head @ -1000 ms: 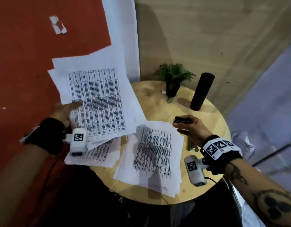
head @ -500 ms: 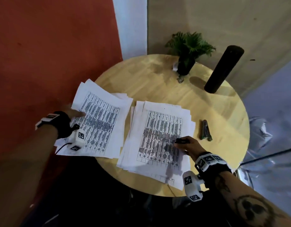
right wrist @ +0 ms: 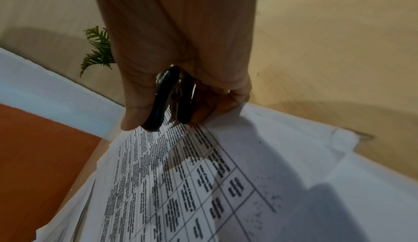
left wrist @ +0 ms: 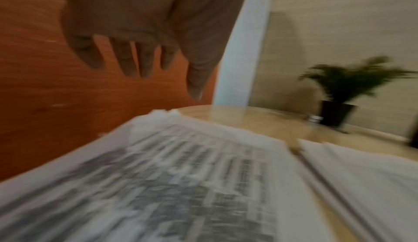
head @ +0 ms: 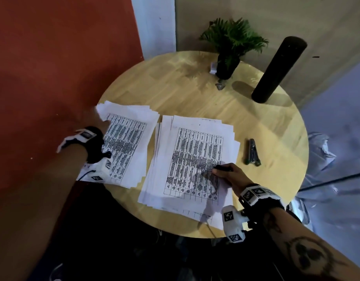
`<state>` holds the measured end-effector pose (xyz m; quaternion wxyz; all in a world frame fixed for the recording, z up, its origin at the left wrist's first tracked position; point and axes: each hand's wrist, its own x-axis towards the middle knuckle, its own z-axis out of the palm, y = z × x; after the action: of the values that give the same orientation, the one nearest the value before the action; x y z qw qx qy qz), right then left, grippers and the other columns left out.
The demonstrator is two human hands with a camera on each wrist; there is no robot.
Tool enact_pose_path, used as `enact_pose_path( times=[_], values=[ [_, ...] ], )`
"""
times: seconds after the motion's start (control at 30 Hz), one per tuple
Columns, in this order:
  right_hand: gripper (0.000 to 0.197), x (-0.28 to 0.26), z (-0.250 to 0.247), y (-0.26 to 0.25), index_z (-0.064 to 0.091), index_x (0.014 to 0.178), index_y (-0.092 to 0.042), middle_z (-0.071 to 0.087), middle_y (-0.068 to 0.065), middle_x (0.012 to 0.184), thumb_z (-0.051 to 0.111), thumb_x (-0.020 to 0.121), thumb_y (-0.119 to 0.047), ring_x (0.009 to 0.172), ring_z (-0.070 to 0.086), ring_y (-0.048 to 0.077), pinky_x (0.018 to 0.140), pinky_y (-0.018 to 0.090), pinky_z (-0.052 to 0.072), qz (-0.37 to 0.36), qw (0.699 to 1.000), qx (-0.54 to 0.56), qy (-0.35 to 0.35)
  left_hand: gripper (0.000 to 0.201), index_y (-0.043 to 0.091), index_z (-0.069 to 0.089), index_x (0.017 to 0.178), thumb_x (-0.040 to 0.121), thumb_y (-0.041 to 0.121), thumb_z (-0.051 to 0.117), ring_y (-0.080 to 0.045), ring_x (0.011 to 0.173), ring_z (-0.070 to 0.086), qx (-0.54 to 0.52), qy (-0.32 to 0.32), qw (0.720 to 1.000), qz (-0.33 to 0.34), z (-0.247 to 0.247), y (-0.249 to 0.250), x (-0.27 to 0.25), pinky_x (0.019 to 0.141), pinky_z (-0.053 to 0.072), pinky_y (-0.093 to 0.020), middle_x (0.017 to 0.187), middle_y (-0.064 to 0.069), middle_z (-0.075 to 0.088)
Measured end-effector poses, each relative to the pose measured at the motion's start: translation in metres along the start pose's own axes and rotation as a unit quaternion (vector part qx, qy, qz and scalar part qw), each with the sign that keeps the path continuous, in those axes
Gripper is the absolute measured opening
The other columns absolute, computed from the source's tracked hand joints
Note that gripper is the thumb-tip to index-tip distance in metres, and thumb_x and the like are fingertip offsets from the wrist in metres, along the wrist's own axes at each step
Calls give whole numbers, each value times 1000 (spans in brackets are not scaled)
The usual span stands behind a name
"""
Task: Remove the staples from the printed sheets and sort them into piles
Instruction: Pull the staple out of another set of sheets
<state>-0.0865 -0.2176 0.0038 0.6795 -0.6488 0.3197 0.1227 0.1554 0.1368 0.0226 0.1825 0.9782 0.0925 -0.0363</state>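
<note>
On the round wooden counter [head: 195,92], two piles of white printed sheets [head: 195,159] lie at six o'clock. The right hand [right wrist: 181,49] grips a black staple remover [right wrist: 165,101] upon the right-hand pile; the left hand [left wrist: 140,31] hovers, fingers spread, at nine o'clock.

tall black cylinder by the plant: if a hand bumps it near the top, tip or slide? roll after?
The black cylinder stands upright, tall and narrow on a small base, so a high bump probably tips it rather than slides it. The round table looks smooth and glossy. Once down, its round body would likely roll, perhaps off the nearby edge.
</note>
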Motion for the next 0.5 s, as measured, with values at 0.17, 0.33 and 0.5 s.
enact_pose_path(
  times=[0.17, 0.33, 0.5],
  values=[
    [16, 5, 0, 7, 64, 83, -4, 67, 16, 85, 76, 72, -3, 78, 63, 27, 80, 38, 51, 14, 1000, 9, 9, 60, 11, 43, 137, 85, 33, 66, -38, 130, 36, 4, -121, 989, 89, 32, 99, -37, 105, 34, -44, 138, -21, 43],
    [21, 7, -1, 11, 59, 75, -14, 65, 10, 81, 78, 71, -6, 87, 60, 27, 90, 44, 47, 20, 999, 11, 25, 57, 4, 45, 134, 85, 23, 68, -26, 123, 51, -66, -238, 968, 50, 62, 156, -61, 97, 39, -26, 138, -14, 51],
    [28, 12, -6, 16, 59, 85, -11, 66, 13, 93, 81, 67, -10, 97, 62, 30, 94, 45, 46, 36, 999, 25, 15, 44, -3, 62, 113, 83, 28, 71, -27, 101, 63, -63, -298, 952, -29, 82, 170, -75, 85, 44, -27, 116, -16, 66]
  ],
)
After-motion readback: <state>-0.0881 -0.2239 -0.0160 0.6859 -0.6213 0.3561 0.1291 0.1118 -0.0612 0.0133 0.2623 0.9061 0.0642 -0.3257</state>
